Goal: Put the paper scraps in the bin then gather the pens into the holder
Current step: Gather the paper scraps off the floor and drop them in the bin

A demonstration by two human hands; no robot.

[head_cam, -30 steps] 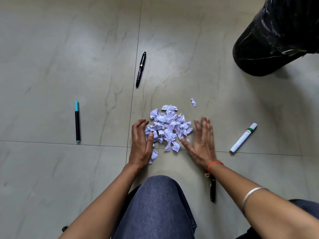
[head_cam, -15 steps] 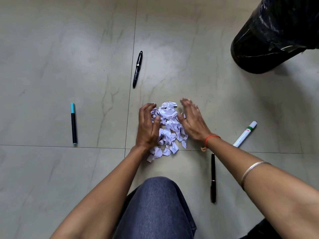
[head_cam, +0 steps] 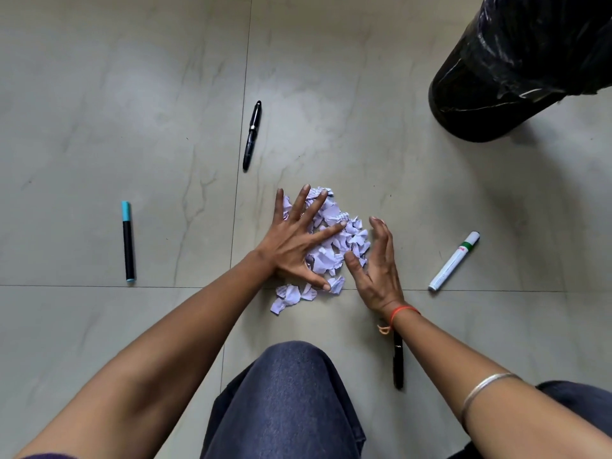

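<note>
I had the left hand [head_cam: 291,246] flat on the pile of paper scraps [head_cam: 334,240] on the tiled floor [head_cam: 132,94], fingers spread wide; the right hand [head_cam: 374,273] stood on edge against its right side, fingers straight and together. The black-bagged bin [head_cam: 496,94] stood well apart

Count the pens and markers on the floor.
4: a glossy black pen beyond the white paper scraps; a teal-capped black marker far left; a green-banded white marker at right; a slim black pen partly under the right wrist. More may be hidden.
</note>
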